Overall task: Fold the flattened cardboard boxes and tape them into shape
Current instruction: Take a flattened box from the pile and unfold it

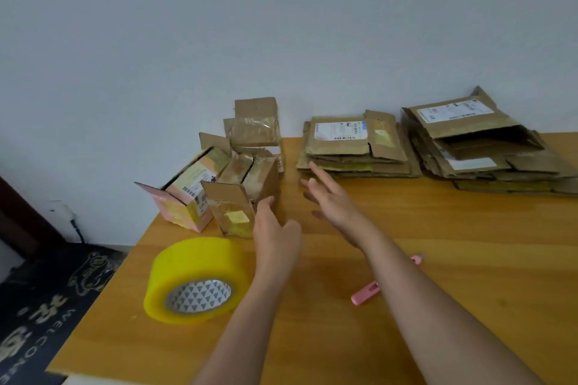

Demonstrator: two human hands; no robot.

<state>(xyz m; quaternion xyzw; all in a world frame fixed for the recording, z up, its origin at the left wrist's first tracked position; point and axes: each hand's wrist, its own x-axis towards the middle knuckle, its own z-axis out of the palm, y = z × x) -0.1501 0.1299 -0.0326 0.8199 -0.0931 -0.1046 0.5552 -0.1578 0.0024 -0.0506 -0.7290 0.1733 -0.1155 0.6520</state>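
Several folded, taped cardboard boxes (237, 178) stand grouped at the table's back left by the wall. My left hand (275, 228) rests with relaxed fingers against the nearest brown box (234, 209). My right hand (331, 197) stretches out flat over the table, fingertips just short of a stack of flattened boxes (353, 147). A second, bigger pile of flattened cardboard (488, 147) lies at the back right. A large yellow tape roll (195, 278) lies on the table near my left forearm.
A pink utility knife (366, 292) lies on the wooden table (469, 259), partly hidden under my right forearm. The table's left edge drops to a dark welcome mat (47, 306) on the floor. A grey wall rises behind the boxes.
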